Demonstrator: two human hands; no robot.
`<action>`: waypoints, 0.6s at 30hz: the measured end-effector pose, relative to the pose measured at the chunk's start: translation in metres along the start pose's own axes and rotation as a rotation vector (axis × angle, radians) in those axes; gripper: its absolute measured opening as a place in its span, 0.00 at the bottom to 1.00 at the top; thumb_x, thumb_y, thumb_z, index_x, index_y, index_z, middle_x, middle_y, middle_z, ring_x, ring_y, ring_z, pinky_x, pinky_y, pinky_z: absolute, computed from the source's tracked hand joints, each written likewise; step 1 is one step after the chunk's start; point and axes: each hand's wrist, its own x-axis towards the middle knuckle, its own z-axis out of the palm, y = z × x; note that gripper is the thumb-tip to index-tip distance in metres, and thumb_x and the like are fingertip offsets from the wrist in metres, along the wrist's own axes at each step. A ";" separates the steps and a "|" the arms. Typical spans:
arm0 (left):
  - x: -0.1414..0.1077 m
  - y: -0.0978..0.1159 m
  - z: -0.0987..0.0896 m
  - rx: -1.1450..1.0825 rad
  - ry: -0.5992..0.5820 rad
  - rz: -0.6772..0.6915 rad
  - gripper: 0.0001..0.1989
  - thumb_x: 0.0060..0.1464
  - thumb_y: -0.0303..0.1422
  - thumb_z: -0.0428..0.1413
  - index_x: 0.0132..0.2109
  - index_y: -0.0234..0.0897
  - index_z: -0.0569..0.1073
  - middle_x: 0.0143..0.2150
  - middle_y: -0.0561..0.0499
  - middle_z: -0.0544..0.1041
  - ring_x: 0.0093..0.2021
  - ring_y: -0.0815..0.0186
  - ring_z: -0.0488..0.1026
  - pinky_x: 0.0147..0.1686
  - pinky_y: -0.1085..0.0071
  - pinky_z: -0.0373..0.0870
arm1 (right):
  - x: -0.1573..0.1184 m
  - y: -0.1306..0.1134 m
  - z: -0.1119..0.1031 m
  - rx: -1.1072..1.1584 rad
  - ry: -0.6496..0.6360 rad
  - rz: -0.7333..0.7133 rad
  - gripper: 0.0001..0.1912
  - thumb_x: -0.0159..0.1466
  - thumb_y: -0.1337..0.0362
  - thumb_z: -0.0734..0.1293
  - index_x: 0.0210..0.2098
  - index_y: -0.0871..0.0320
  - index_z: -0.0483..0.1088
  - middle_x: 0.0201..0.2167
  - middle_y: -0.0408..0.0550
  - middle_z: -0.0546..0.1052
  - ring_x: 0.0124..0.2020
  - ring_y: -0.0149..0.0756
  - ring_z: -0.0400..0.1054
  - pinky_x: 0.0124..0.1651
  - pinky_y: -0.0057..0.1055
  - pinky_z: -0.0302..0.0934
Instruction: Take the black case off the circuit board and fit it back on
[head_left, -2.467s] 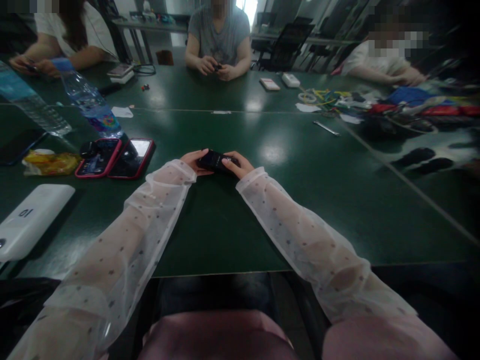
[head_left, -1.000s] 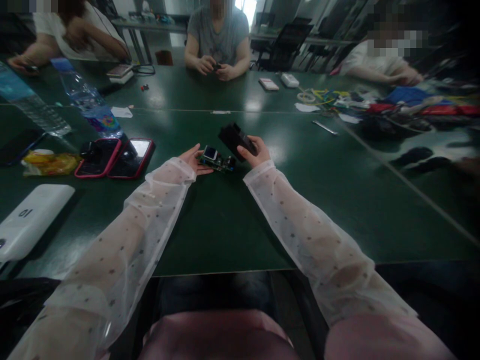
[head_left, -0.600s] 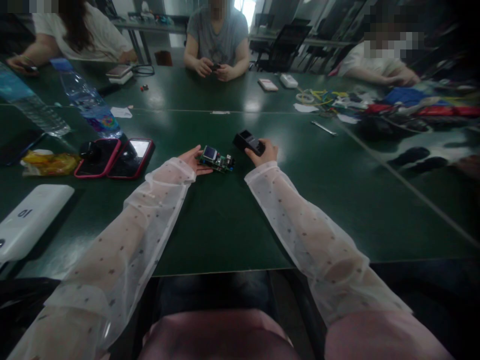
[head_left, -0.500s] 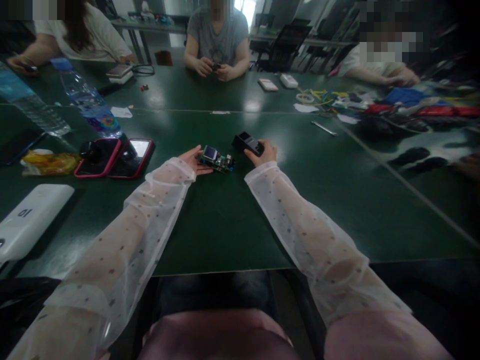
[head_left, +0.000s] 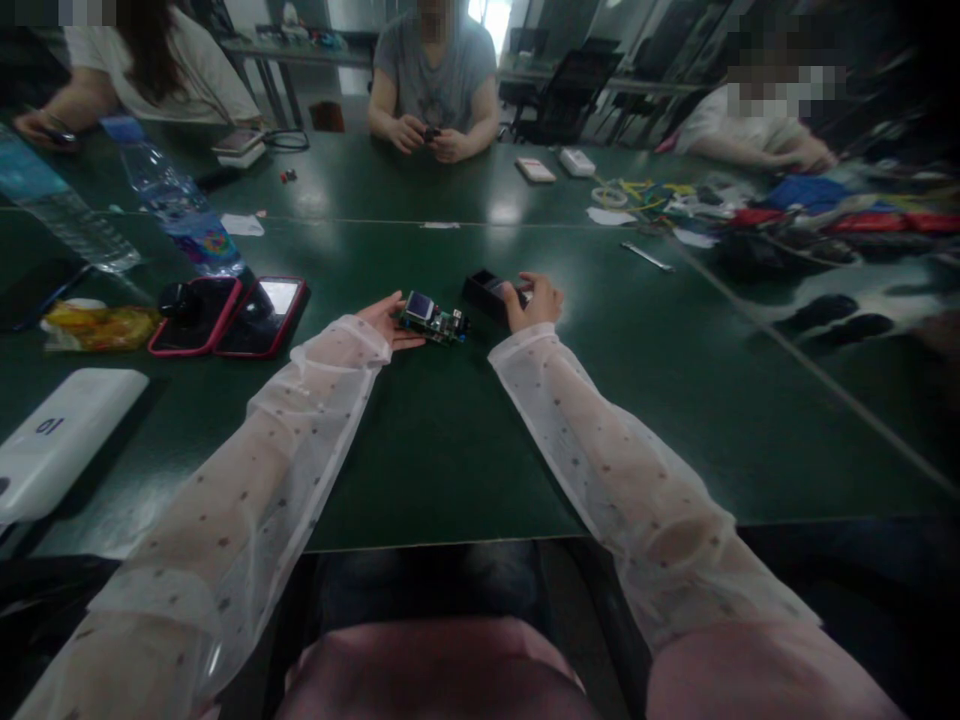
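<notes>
My left hand grips a green circuit board by its left end, just above the table. A small square screen sits on the board, with dark parts at its right end. Close by on the right, my right hand is at a black plastic case. The left part of this case shows a dark hollow. My thumb and fingers are closed on a greyish panel at the case's right side, mostly hidden by the hand. Whether the panel still touches the case I cannot tell.
Two phones in red cases, a yellow packet, a white power bank and water bottles stand or lie left. A wrench and tangled cables lie right. Several people sit across the green table.
The panel with a screen and buttons has shifted right over the black case, and the hollow inside now shows. My right fingers have risen slightly. My left hand and the board stay nearly still.
</notes>
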 end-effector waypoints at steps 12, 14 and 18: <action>-0.001 0.001 0.000 -0.038 0.013 -0.017 0.21 0.55 0.47 0.57 0.51 0.42 0.68 0.53 0.39 0.74 0.56 0.51 0.73 0.61 0.51 0.62 | 0.002 0.001 -0.005 0.060 0.035 0.021 0.23 0.67 0.48 0.54 0.52 0.54 0.65 0.45 0.55 0.73 0.53 0.51 0.60 0.55 0.53 0.54; 0.000 0.001 0.001 -0.043 0.015 -0.018 0.21 0.55 0.47 0.57 0.52 0.42 0.68 0.53 0.39 0.74 0.56 0.50 0.73 0.61 0.51 0.62 | 0.000 -0.003 -0.006 0.033 0.003 0.023 0.22 0.65 0.48 0.58 0.52 0.54 0.65 0.46 0.56 0.72 0.54 0.53 0.59 0.54 0.54 0.54; -0.001 0.002 0.002 -0.058 0.019 -0.027 0.21 0.56 0.46 0.57 0.53 0.42 0.67 0.54 0.39 0.73 0.56 0.51 0.73 0.61 0.52 0.63 | -0.002 -0.009 -0.005 -0.033 -0.116 0.043 0.26 0.56 0.47 0.69 0.49 0.53 0.66 0.51 0.57 0.69 0.57 0.57 0.56 0.56 0.57 0.52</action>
